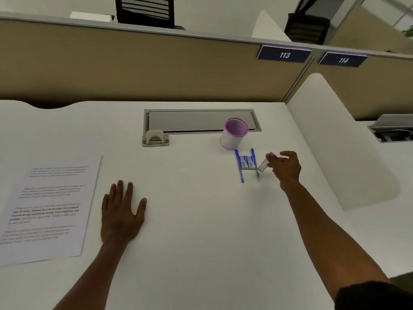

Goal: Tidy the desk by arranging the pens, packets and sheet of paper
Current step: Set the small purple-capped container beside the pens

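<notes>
While our left hand (122, 211) just lies flat and spread on the desk (201, 220), well short of the pink-rimmed cup (233, 133), our right hand (285, 167) pinches a small tube (266, 163) just beside the pens (239, 165) and packets (247, 162) in front of that cup. Swing it carelessly and we'd probably knock the nearest pen crooked. The sheet of paper (49, 209) lies far left of the cup.

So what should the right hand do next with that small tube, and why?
Probably lower the tube onto the desk just right of the right pen, lying parallel to it. The right hand holds it tilted above the desk beside the row already formed: two pens with packets between them. The left hand rests flat, idle.
</notes>
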A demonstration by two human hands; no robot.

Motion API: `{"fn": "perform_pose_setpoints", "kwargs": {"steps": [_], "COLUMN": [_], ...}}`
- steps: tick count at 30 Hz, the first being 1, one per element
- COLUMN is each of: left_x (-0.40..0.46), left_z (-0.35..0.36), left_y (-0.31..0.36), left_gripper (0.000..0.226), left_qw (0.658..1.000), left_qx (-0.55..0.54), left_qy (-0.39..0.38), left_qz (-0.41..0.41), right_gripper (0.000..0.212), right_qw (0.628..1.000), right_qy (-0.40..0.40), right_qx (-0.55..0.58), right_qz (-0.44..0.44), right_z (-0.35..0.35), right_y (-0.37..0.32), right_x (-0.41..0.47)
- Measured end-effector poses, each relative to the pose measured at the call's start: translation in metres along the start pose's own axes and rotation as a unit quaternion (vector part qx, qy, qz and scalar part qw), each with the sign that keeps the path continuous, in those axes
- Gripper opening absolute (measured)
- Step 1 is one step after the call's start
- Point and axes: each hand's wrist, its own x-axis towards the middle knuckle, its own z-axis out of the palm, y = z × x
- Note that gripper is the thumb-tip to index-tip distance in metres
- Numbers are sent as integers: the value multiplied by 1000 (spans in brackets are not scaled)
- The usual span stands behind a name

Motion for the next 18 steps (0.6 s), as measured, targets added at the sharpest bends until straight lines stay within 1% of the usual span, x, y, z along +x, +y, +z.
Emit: {"fn": "perform_pose_setpoints", "kwargs": {"steps": [2, 5, 7, 9, 18], "left_x": [1, 0, 1, 1, 1], "left_z": [-1, -2, -3, -3, -1], "left_y": [4, 4, 5, 5, 3], "left_gripper": [77, 78, 78, 78, 75], "left_qw": [1000, 1000, 1000, 1000, 1000], "left_qx": [-3, 2, -2, 0, 11], "left_qy": [2, 4, 4, 5, 7], "left_qz": [0, 1, -1, -3, -3], "right_gripper": [36, 29, 29, 31, 35], "right_qw": [999, 993, 985, 979, 976], "right_qy": [-12, -31, -35, -44, -2], "right_qx": [-27, -115, -169, -200, -217], "right_qz": [11, 10, 2, -6, -10], "right_z": [2, 11, 15, 20, 37], "right_y": [-2, 1, 5, 9, 16], "right_x": [16, 33, 39, 42, 40]}}
